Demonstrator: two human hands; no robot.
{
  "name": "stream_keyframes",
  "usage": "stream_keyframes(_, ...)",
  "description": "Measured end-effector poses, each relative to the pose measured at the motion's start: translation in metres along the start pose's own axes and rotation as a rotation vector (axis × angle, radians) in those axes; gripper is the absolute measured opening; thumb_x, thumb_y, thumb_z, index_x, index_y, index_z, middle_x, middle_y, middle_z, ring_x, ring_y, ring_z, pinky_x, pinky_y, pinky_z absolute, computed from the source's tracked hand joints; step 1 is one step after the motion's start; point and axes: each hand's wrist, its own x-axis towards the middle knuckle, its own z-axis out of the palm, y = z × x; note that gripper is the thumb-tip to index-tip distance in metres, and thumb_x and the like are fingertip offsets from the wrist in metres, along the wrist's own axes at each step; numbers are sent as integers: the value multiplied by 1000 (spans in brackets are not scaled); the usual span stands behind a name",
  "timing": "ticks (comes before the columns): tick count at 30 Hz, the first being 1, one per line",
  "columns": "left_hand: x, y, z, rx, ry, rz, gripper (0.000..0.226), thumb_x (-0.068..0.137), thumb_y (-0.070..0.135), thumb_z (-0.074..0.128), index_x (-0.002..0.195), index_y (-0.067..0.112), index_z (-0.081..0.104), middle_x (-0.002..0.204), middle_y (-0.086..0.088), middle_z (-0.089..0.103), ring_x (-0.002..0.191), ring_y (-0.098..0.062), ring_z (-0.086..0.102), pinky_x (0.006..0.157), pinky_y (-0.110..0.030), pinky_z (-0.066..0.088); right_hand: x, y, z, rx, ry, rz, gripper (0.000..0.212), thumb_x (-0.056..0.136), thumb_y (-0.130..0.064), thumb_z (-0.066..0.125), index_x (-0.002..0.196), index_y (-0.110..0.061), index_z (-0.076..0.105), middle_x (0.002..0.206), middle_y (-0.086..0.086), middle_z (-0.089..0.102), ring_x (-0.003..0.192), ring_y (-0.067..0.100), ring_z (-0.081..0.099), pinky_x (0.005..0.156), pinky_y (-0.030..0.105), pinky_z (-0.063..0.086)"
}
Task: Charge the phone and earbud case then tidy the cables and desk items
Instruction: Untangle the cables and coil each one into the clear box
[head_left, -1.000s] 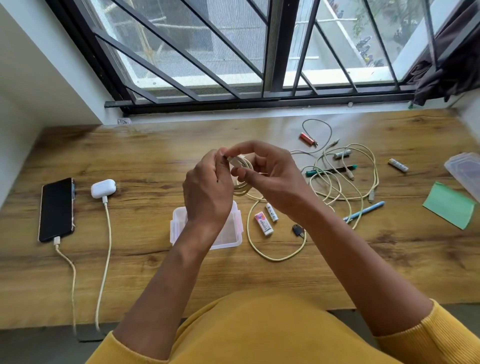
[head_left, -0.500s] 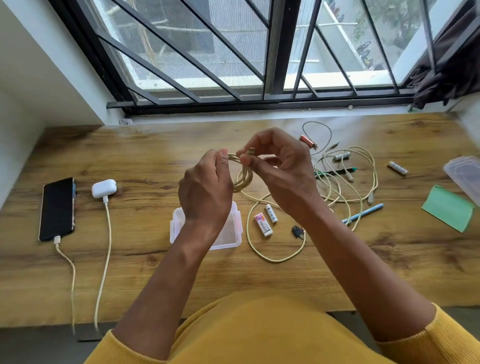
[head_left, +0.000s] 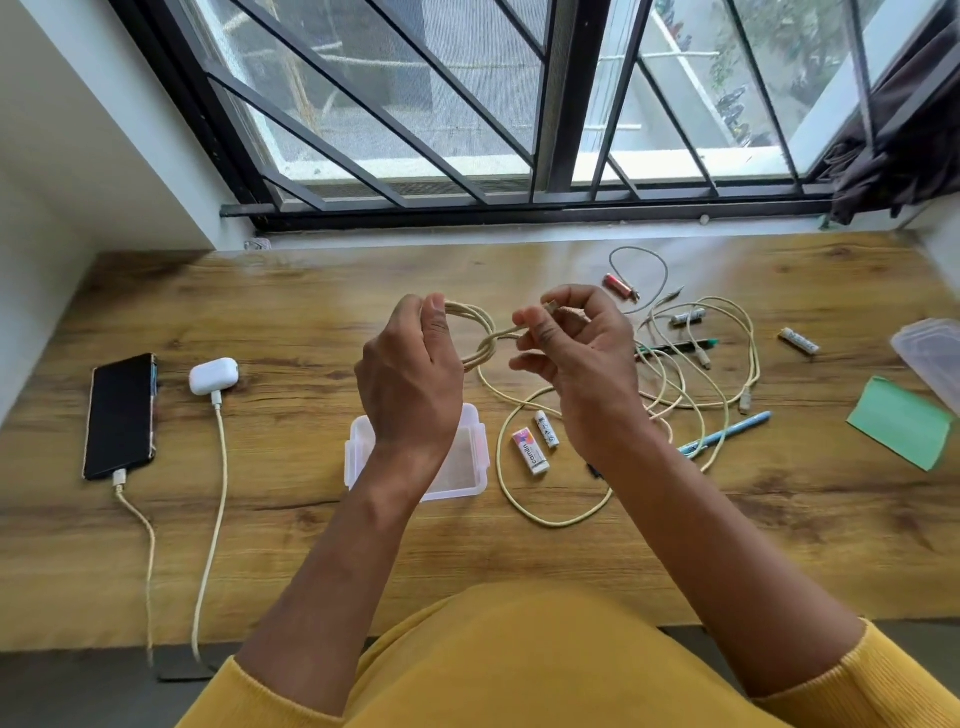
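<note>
A black phone (head_left: 120, 415) lies at the desk's left with a cream cable plugged into its near end. Beside it sits the white earbud case (head_left: 213, 375), also with a cable plugged in. Above the desk's middle, my left hand (head_left: 410, 374) grips a small coil of cream cable (head_left: 475, 332). My right hand (head_left: 576, 364) pinches that cable's plug end a little to the right of the coil. The cable's loose part trails down to the desk in a loop (head_left: 550, 512). More cream cables (head_left: 722, 364) lie tangled to the right.
An open clear plastic box (head_left: 467, 467) sits under my left wrist, its lid (head_left: 930, 353) at the far right edge. Two erasers (head_left: 530, 451), batteries (head_left: 797, 341), a blue pen (head_left: 727, 434), a green pen, a red lighter (head_left: 621, 287) and a green sticky pad (head_left: 901, 422) lie scattered at right.
My hands have moved apart. The right hand has drawn the plug end out to the right, while the left hand keeps the coil.
</note>
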Motion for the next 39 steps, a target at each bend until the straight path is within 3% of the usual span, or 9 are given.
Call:
stream_keyframes(6, -8, 2, 5, -52, 23, 42, 36, 115, 30, 43, 86, 12, 57, 69, 10, 53, 60, -17, 46, 60, -34, 17, 4, -1, -3, -28, -72, 83, 39, 86, 3, 79, 117, -4, 57, 90, 8, 58, 88, 29, 61, 83, 44, 60)
stream_keyframes(9, -7, 2, 6, -143, 31, 29, 39, 115, 30, 39, 87, 9, 56, 66, 4, 57, 59, -20, 52, 58, -42, 28, 2, -1, -2, -76, -107, 158, 30, 97, -13, 72, 122, 2, 62, 102, 19, 66, 95, 29, 65, 85, 45, 58)
stream_keyframes(13, -9, 5, 10, -283, -3, -51, 38, 114, 35, 32, 91, 12, 52, 66, 8, 58, 61, -4, 58, 62, -44, 47, 1, -2, -4, -135, -210, 199, 39, 106, -24, 59, 126, 9, 65, 124, 27, 71, 102, 27, 67, 79, 35, 53)
stream_keyframes(17, -5, 1, 9, -445, -123, -162, 39, 113, 41, 31, 90, 18, 53, 75, 3, 63, 70, -26, 68, 67, -57, 58, 4, -7, -7, -250, -214, 118, 30, 100, -18, 68, 117, 6, 72, 119, 27, 72, 95, 24, 61, 72, 35, 45)
stream_keyframes(20, -3, 0, 8, -573, -217, -265, 41, 114, 42, 33, 87, 23, 57, 77, 7, 68, 76, -15, 69, 64, -46, 62, 6, -10, -6, -235, -203, 116, 28, 99, -15, 70, 115, 8, 72, 112, 28, 73, 89, 22, 57, 65, 31, 42)
stream_keyframes(24, -1, 0, 5, -764, -367, -433, 47, 116, 43, 34, 83, 23, 62, 82, 7, 72, 78, -9, 70, 63, -27, 56, 5, -8, -1, -133, -180, 162, 22, 98, -16, 71, 110, 2, 69, 103, 19, 73, 90, 27, 58, 61, 32, 39)
stream_keyframes(28, 3, -1, -4, -937, -513, -552, 46, 114, 43, 38, 86, 22, 68, 90, 0, 73, 86, -12, 71, 69, -30, 57, 6, -4, 0, -59, -159, 176, 17, 100, -15, 68, 109, -1, 67, 104, 23, 71, 94, 34, 59, 65, 33, 45)
stream_keyframes(34, 4, -1, -7, -978, -485, -677, 43, 113, 42, 44, 97, 17, 77, 82, 5, 71, 76, -7, 69, 70, -28, 58, 9, 0, -2, -164, -163, 116, 14, 100, -21, 69, 104, -8, 70, 98, 14, 76, 95, 29, 73, 85, 46, 58)
stream_keyframes(39, 4, -3, -9, -954, -482, -695, 43, 112, 43, 47, 100, 20, 82, 79, 2, 69, 76, -9, 66, 74, -27, 55, 9, 2, -5, -134, -186, 129, 18, 101, -17, 67, 109, 0, 66, 94, 16, 75, 91, 31, 73, 82, 50, 63)
